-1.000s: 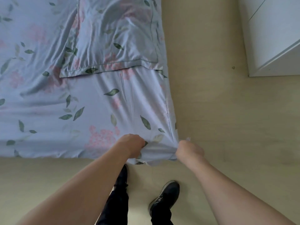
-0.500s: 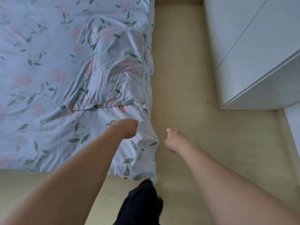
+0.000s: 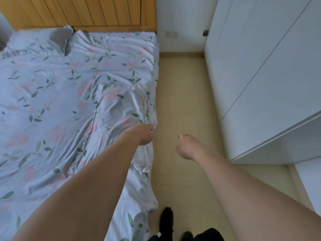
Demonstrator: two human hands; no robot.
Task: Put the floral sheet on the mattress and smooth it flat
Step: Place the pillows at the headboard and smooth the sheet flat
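**Item: left hand at the sheet's right edge**

Left hand (image 3: 140, 135): fingers curled at the right edge of the floral sheet (image 3: 69, 105); whether it pinches cloth cannot be told. Right hand (image 3: 186, 146): loosely curled, holding nothing, over the floor (image 3: 182, 101), apart from the bed. Sheet: lies over the mattress, left of both hands, long axis running near to far toward the headboard (image 3: 83, 13); folded, rumpled strip along that edge. Left hand nearer, judged the working one.

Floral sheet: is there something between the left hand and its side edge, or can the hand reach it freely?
Nothing visible stands between them. The left hand is already at the floral sheet, on its edge beside the floor.
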